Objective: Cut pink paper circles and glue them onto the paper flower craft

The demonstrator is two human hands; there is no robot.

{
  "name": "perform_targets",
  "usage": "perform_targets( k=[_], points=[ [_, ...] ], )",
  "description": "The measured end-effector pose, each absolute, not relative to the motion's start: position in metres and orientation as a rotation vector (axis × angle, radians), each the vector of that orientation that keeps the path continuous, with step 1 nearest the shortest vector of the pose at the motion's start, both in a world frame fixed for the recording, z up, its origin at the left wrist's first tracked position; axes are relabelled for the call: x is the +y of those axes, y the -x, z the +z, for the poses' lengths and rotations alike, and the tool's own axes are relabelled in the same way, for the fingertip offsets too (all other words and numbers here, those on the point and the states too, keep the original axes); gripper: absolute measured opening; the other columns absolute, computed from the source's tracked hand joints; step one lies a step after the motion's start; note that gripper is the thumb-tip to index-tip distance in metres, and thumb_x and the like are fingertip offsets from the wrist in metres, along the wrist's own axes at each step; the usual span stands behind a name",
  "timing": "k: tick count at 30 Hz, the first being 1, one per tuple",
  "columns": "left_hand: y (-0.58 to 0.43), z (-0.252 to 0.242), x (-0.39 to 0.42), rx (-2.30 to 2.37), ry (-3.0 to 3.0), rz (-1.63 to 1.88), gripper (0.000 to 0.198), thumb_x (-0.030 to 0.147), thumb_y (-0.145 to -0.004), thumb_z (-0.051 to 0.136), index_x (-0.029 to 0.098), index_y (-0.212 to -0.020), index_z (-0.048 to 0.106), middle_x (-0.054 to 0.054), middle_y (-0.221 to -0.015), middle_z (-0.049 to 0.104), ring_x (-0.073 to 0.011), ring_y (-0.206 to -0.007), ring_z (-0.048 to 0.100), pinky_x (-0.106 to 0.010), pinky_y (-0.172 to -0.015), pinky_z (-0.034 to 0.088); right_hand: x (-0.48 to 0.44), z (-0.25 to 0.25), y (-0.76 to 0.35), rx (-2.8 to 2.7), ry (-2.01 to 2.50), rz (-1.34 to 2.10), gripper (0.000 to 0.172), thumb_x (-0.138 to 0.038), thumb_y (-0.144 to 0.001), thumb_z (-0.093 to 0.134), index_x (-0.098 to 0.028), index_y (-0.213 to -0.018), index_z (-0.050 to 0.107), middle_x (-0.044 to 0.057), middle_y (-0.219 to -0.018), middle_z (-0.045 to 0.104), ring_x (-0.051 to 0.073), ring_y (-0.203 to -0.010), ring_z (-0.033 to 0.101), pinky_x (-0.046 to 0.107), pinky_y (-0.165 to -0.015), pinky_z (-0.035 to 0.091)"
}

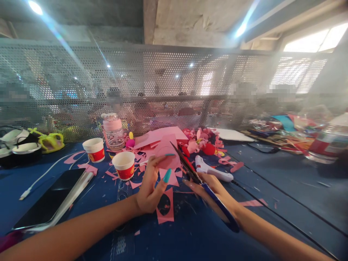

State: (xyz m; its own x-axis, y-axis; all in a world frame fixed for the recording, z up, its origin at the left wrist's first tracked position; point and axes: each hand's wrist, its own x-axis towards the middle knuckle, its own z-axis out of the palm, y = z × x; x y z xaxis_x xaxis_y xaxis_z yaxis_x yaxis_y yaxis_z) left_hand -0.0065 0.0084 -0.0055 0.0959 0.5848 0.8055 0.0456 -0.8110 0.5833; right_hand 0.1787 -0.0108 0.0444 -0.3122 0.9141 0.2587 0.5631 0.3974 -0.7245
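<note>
The left hand [149, 190] pinches a pink paper piece [166, 155] between thumb and forefinger, holding it up off the blue table [285, 188] with its rounded edge toward twelve o'clock. The right hand [214, 190] is closed through the blue handles of a pair of scissors [195, 177], fingers curled tight around the loops. The scissors' long axis runs from the handles at about four o'clock up to the tip at about ten o'clock, and the dark blades cross the right-hand edge of the paper, so the paper lies at ten o'clock from the right hand's fingers and touches the blades; whether the blades are parted or closed on the sheet is hard to tell. The left hand is the nearer one to the paper, gripping it at its lower left. Below the hands lies a pink offcut [165, 206] with a round hole, flat on the table. At nine o'clock from the paper stands a paper cup [124, 165], and a white glue gun [213, 171] lies at three o'clock, just beyond the blades.
</note>
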Motion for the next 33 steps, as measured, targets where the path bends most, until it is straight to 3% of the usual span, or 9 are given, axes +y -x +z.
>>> perform_targets(
  k=[4, 7, 10, 12, 14, 16, 25, 33],
  points=[
    [0.000, 0.019, 0.000, 0.586, -1.818, 1.852, 0.026, 0.030, -0.090, 0.043, 0.021, -0.114, 0.045, -0.007, -0.108, 0.053, -0.0195, -0.108, 0.052, -0.036, -0.095, 0.043, -0.013, 0.044, -0.179, -1.939, 1.247, 0.671, 0.037, -0.052, -0.077, 0.051, -0.019, -0.060, 0.054, 0.000, -0.057, 0.050, 0.016, -0.057, 0.048, 0.027, -0.051, 0.036],
    [-0.004, 0.039, -0.004, 0.622, -1.603, 1.928, 0.034, 0.035, -0.087, 0.049, 0.023, -0.117, 0.038, -0.006, -0.109, 0.053, -0.0166, -0.102, 0.055, -0.032, -0.091, 0.047, -0.015, 0.045, -0.180, -1.939, 1.246, 0.721, 0.035, -0.051, -0.077, 0.051, -0.020, -0.061, 0.055, 0.001, -0.057, 0.050, 0.016, -0.056, 0.048, 0.027, -0.051, 0.036],
    [-0.007, 0.054, -0.004, 0.691, -1.479, 1.785, 0.039, 0.040, -0.083, 0.054, 0.022, -0.113, 0.036, -0.002, -0.092, 0.056, -0.0118, -0.074, 0.060, -0.025, -0.067, 0.054, -0.017, 0.046, -0.181, -1.929, 1.249, 0.773, 0.037, -0.053, -0.076, 0.050, -0.020, -0.061, 0.055, 0.000, -0.057, 0.050, 0.016, -0.057, 0.048, 0.027, -0.052, 0.038],
    [-0.007, 0.058, -0.006, 0.757, -1.482, 1.596, 0.032, 0.045, -0.083, 0.053, 0.019, -0.097, 0.042, 0.003, -0.069, 0.053, -0.0085, -0.050, 0.055, -0.020, -0.045, 0.049, -0.018, 0.045, -0.181, -1.895, 1.255, 0.789, 0.038, -0.055, -0.076, 0.050, -0.019, -0.062, 0.054, 0.001, -0.059, 0.051, 0.017, -0.060, 0.049, 0.026, -0.054, 0.039],
    [-0.007, 0.060, -0.008, 0.816, -1.494, 1.497, 0.033, 0.050, -0.083, 0.049, 0.018, -0.079, 0.042, 0.007, -0.053, 0.044, -0.0062, -0.036, 0.046, -0.017, -0.033, 0.039, -0.019, 0.045, -0.180, -1.869, 1.245, 0.804, 0.039, -0.055, -0.076, 0.050, -0.019, -0.061, 0.052, 0.001, -0.060, 0.051, 0.017, -0.063, 0.050, 0.026, -0.056, 0.040],
    [-0.007, 0.060, -0.012, 0.856, -1.512, 1.526, 0.035, 0.051, -0.084, 0.047, 0.019, -0.073, 0.040, 0.008, -0.048, 0.041, -0.0058, -0.033, 0.044, -0.016, -0.032, 0.036, -0.020, 0.045, -0.179, -1.875, 1.209, 0.833, 0.039, -0.055, -0.075, 0.050, -0.019, -0.059, 0.049, 0.000, -0.059, 0.048, 0.015, -0.061, 0.048, 0.025, -0.054, 0.039],
    [-0.005, 0.059, -0.014, 1.036, -1.578, 1.634, 0.030, 0.050, -0.085, 0.047, 0.020, -0.081, 0.044, 0.009, -0.044, 0.040, -0.0058, -0.030, 0.041, -0.014, -0.028, 0.030, -0.028, 0.040, -0.170, -1.826, 1.117, 0.985, 0.037, -0.051, -0.077, 0.051, -0.018, -0.063, 0.042, -0.005, -0.056, 0.033, 0.008, -0.050, 0.030, 0.021, -0.044, 0.027],
    [-0.003, 0.057, -0.012, 1.144, -1.662, 1.671, 0.030, 0.048, -0.085, 0.046, 0.019, -0.088, 0.049, 0.009, -0.044, 0.042, -0.0068, -0.032, 0.044, -0.015, -0.030, 0.032, -0.025, 0.038, -0.174, -1.886, 1.128, 0.865, 0.038, -0.054, -0.078, 0.050, -0.018, -0.066, 0.052, -0.004, -0.058, 0.039, 0.011, -0.055, 0.036, 0.024, -0.052, 0.033]
  ],
)
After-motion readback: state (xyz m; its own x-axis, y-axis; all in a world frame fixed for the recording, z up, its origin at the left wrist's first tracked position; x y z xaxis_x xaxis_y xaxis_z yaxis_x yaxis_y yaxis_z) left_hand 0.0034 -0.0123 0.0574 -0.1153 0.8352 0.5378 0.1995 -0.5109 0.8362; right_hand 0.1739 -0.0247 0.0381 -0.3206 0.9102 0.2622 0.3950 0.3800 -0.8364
